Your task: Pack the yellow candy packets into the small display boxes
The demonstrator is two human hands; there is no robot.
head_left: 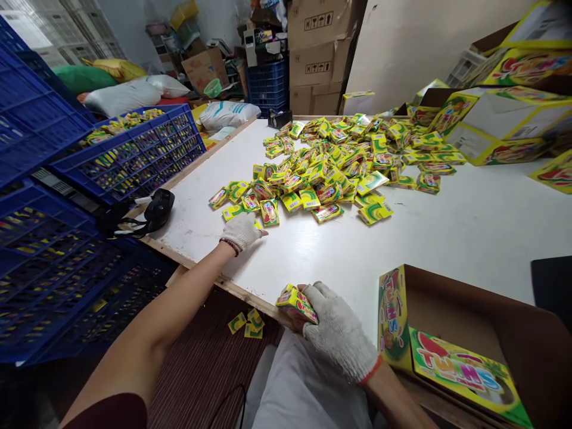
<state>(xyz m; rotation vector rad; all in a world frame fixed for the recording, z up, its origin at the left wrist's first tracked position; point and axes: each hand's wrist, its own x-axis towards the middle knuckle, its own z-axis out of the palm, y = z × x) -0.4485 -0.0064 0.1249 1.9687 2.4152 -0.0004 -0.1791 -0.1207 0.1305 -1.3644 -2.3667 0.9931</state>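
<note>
Small flat yellow-and-green packets (pixel 333 164), printed with red lettering, lie in a loose heap across the middle of the white bench (pixel 469 226), overlapping at all angles. A short stack of the same packets (pixel 297 302) stands tilted at the near bench edge. One packet (pixel 258 224) lies flat at the heap's near-left fringe.
</note>
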